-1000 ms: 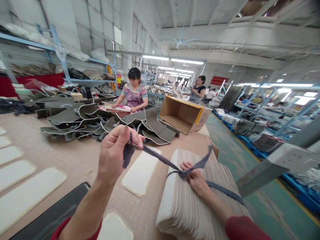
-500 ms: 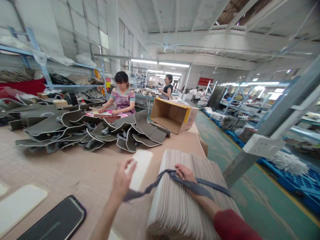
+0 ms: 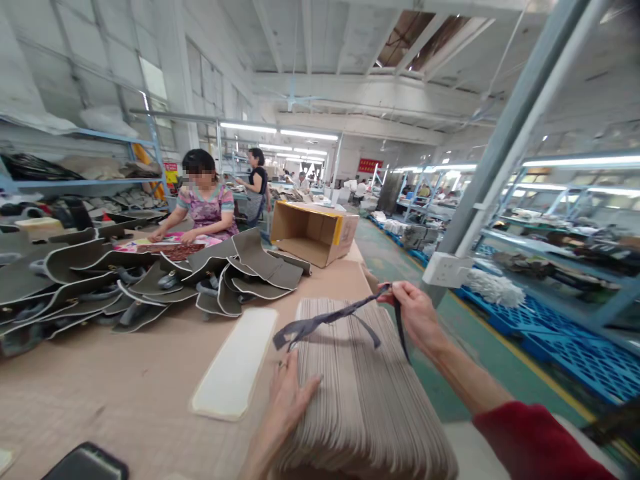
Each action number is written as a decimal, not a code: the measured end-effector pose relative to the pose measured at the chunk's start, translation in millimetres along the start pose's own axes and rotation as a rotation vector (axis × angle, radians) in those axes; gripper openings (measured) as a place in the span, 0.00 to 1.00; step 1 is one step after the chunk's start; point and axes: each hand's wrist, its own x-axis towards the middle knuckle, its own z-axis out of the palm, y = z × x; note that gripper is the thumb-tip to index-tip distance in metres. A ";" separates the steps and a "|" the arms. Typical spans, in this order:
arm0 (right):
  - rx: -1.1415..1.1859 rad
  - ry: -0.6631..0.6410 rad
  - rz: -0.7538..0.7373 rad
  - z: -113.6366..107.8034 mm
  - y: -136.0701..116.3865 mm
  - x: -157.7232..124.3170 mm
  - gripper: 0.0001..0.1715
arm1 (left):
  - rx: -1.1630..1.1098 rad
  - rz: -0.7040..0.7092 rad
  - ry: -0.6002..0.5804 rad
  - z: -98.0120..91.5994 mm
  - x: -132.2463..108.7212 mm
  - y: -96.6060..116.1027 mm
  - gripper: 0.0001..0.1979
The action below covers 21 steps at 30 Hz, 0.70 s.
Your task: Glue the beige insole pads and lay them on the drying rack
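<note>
A thick stack of greyish-beige sheets, standing on edge, fills the near right of the table. My right hand is raised at the stack's far right side and pinches a dark blue-grey cloth strip. The strip stretches leftward over the stack, and one end hangs down below the hand. My left hand lies against the stack's left side with fingers apart, just under the strip's left end. Left of it lies a pale flat panel with rounded corners.
Several dark grey pieces with white edges are heaped across the table. Behind them a person works with their hands on patterned cloth. An open cardboard box lies on its side. A metal post rises on the right, beside blue pallets.
The strip, earlier wrapped across the stack, is now pulled up loose by my right hand. My left hand has released its end and moved to the stack's side. The view turned right.
</note>
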 end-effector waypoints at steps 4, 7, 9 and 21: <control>-0.020 0.034 -0.026 -36.4 -25.9 -7.6 0.21 | 0.094 -0.012 -0.033 6.1 -0.4 18.9 0.46; -0.010 0.110 -0.043 -61.1 -37.6 -9.8 0.16 | 0.218 -0.013 -0.019 8.3 -6.4 35.3 0.47; 0.015 0.176 -0.053 -74.7 -41.3 -9.0 0.13 | 0.274 0.022 -0.012 8.9 -10.1 44.1 0.45; 0.094 0.354 -0.215 -114.2 -138.5 23.7 0.11 | 0.425 0.099 -0.016 10.3 -15.8 57.2 0.38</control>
